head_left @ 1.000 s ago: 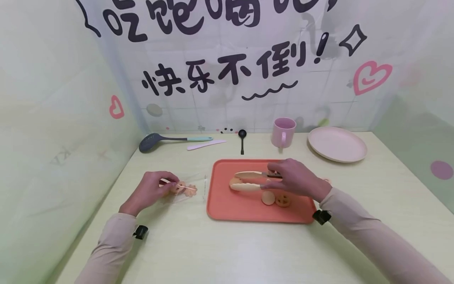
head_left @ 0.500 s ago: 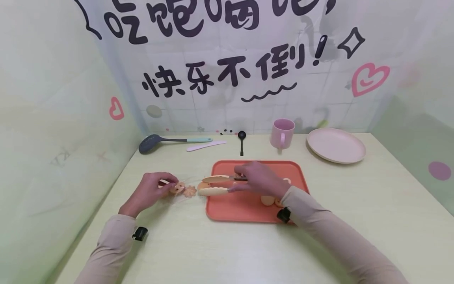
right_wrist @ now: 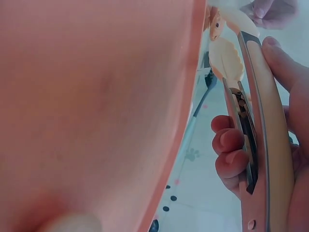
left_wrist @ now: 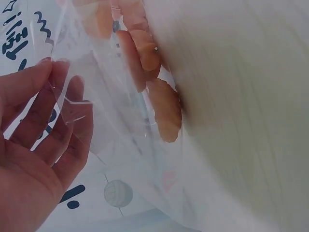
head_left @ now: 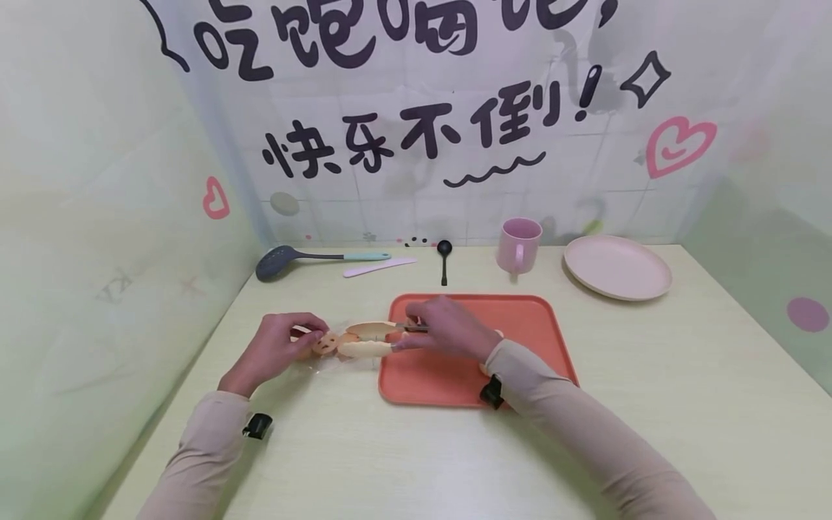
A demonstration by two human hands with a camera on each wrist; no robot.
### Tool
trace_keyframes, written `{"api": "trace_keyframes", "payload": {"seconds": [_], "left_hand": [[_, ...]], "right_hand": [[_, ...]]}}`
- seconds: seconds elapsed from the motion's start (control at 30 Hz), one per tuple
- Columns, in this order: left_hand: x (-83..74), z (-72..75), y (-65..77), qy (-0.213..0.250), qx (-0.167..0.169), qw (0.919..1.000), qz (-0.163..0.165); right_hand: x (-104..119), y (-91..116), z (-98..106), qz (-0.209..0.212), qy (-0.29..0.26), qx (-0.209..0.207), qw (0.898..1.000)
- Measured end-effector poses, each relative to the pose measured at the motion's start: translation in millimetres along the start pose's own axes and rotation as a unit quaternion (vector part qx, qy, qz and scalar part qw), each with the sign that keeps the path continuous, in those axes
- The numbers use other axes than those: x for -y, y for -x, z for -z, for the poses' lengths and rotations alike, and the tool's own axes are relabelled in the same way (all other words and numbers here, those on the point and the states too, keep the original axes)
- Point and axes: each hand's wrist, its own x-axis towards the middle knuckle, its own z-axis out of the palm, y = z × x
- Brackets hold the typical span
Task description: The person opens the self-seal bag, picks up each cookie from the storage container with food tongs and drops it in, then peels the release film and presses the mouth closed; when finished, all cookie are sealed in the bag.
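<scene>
Gripping the tongs (head_left: pixel 367 349), right hand (head_left: pixel 448 328) has fingers curled on one arm, thumb on the other; cream tips slightly spread, can't tell if they pinch a cookie. Tongs lie over the left rim of the red tray (head_left: pixel 422 390), long axis left-right, tips pointing left at the clear bag (left_wrist: pixel 116 130); can't tell if they're inside its mouth. Left hand (head_left: pixel 279 347) pinches the bag's edge between thumb and fingertips, cookies (head_left: pixel 325 343) inside, stacked through the plastic, exact count unclear. Counts: one tongs, one bag, one tray; behind, one dark ladle (head_left: pixel 276 263), one lilac spreader (head_left: pixel 379 268), one small black spoon (head_left: pixel 444 249), one mug (head_left: pixel 518 249), one pale pink plate (head_left: pixel 617 267). Backdrop (head_left: pixel 390 191) reads 快乐不倒!; line above starts 吃饱, cropped at the top. Two pink hearts printed: one left (head_left: pixel 216 211), one right.
</scene>
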Motion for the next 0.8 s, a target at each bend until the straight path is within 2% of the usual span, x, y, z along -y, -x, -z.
{"api": "trace_keyframes", "payload": {"seconds": [0.17,0.27,0.43,0.63,0.8], "left_hand": [[0.4,0.6,-0.1,0.000,-0.004,1.0000,0.004],[1.7,-0.5,1.0,0.006,0.005,0.9999,0.013],[2.6,-2.8,5.2,0.015,0.022,0.9992,0.029],[0.6,-2.6,6.3,0.005,0.012,0.9998,0.014],[-0.3,-2.3,4.9,0.003,-0.004,1.0000,0.005]], "right_hand": [[5.9,-4.3,-3.1,-0.002,-0.035,0.012,0.999],[7.0,-4.0,-4.0,-0.008,-0.049,0.028,0.998],[8.0,-0.2,-1.2,-0.002,-0.047,0.045,0.998],[15.2,-0.8,-0.8,0.032,-0.001,0.020,0.999],[21.7,-6.4,-8.3,0.030,0.013,-0.007,0.999]]}}
